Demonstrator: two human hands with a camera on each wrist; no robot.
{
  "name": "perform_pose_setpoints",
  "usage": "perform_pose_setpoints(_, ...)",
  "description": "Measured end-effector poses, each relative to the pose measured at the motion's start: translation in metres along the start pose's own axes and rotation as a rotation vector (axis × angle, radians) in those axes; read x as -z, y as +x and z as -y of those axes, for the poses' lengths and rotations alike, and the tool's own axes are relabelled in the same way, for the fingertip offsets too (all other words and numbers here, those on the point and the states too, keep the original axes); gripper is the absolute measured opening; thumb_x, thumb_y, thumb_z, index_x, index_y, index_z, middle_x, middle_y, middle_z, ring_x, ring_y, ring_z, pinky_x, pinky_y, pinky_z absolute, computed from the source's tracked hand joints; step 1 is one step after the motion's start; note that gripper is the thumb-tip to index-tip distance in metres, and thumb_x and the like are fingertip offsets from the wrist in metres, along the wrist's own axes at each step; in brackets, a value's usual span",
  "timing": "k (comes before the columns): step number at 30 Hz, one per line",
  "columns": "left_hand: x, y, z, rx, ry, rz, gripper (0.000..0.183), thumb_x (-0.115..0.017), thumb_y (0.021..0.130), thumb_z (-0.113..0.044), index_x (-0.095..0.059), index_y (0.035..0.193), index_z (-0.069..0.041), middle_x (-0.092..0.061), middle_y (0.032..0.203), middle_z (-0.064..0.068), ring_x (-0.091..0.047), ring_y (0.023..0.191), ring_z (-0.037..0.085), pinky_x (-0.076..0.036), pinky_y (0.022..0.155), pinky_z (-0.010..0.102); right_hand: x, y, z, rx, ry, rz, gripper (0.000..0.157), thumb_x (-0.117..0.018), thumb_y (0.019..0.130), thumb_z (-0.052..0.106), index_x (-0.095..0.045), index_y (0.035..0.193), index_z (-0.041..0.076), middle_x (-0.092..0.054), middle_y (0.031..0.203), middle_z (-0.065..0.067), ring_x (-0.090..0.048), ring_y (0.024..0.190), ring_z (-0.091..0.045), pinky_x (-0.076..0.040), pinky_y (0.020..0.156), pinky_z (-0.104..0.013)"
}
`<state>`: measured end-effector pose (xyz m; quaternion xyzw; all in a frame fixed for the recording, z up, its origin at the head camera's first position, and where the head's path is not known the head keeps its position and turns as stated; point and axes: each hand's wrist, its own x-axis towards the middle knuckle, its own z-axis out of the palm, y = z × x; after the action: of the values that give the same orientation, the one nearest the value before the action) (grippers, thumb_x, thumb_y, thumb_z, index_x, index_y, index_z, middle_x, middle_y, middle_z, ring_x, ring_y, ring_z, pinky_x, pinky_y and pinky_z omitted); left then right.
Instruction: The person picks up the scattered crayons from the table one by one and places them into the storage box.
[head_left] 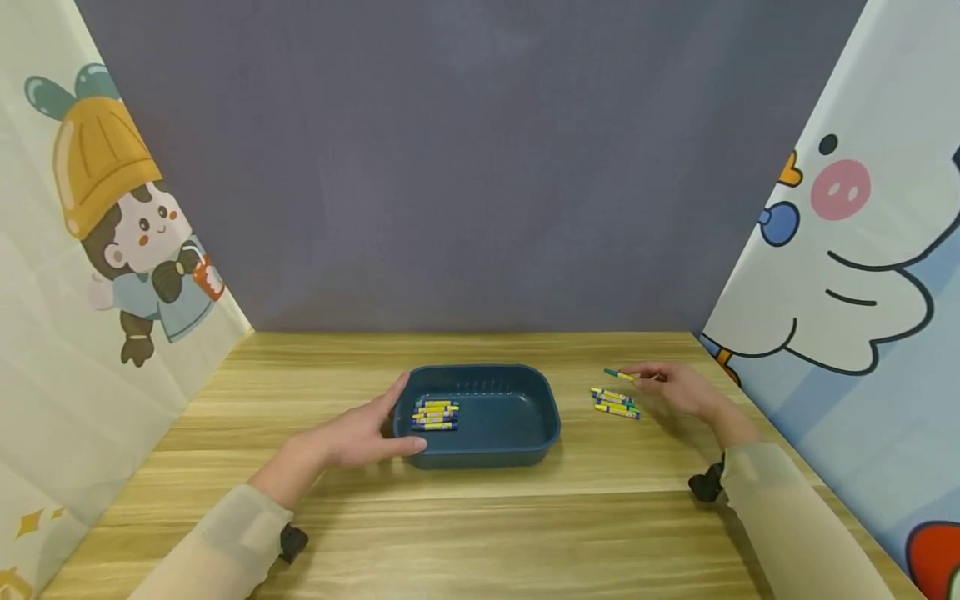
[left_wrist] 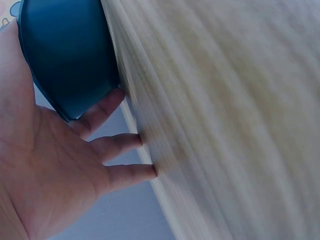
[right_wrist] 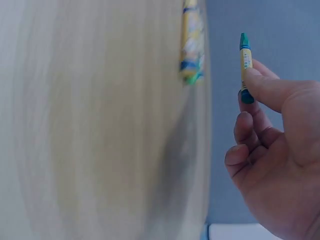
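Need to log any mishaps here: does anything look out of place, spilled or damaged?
Nothing stands out. The tray sits upright on the table, with crayons side by side inside. The loose crayons to its right lie slightly uneven but close together. The right hand holds a green-tipped crayon. No spill or damage shows.

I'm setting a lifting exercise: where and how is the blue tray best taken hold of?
Probably grip the blue tray by its two short walls, coming from left and right: it sits upright, longest from left to right, with raised walls all round to clasp.
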<state>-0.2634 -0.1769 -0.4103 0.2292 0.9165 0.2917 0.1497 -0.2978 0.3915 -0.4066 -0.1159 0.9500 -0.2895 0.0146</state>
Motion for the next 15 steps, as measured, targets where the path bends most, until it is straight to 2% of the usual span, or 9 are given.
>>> perform_pose_setpoints(3,0.0,0.0,0.001,0.001,-0.004,-0.003,0.124,-0.071,0.097,-0.074,0.01,0.178,-0.027,-0.035,0.176,0.025,-0.051,0.152,0.042,-0.042,0.122,0.064,0.001,0.0,0.02,0.016,-0.005,0.0,0.04,-0.061,0.115,0.032,-0.069,0.151,0.016,-0.068,0.146,-0.021,-0.067,0.126,-0.038,-0.058,0.093,-0.049)
perform_pose_setpoints(8,0.0,0.0,0.0,-0.003,-0.004,-0.004,0.124,-0.071,0.097,-0.074,0.009,0.178,-0.026,-0.035,0.176,0.025,-0.051,0.153,0.041,-0.042,0.122,0.064,-0.001,0.003,0.051,0.081,0.026,0.02,0.039,-0.061,0.115,0.032,-0.069,0.15,0.017,-0.072,0.14,-0.016,-0.069,0.112,-0.033,-0.055,0.083,-0.039)
perform_pose_setpoints(12,0.001,0.0,0.0,-0.005,0.01,-0.005,0.123,-0.069,0.097,-0.075,0.01,0.178,-0.026,-0.029,0.179,0.025,-0.044,0.158,0.045,-0.039,0.124,0.065,-0.006,0.005,0.073,0.134,0.067,0.03,0.036,-0.063,0.114,0.029,-0.071,0.147,0.017,-0.073,0.118,-0.011,-0.062,0.089,-0.023,-0.049,0.072,-0.033)
perform_pose_setpoints(15,0.001,0.0,0.0,0.0,0.017,-0.004,0.123,-0.069,0.097,-0.076,0.01,0.178,-0.027,-0.026,0.18,0.025,-0.041,0.159,0.047,-0.038,0.125,0.066,-0.011,0.007,0.09,0.164,0.1,0.042,0.035,-0.063,0.114,0.026,-0.072,0.146,0.017,-0.066,0.099,-0.008,-0.053,0.076,-0.017,-0.046,0.065,-0.031)
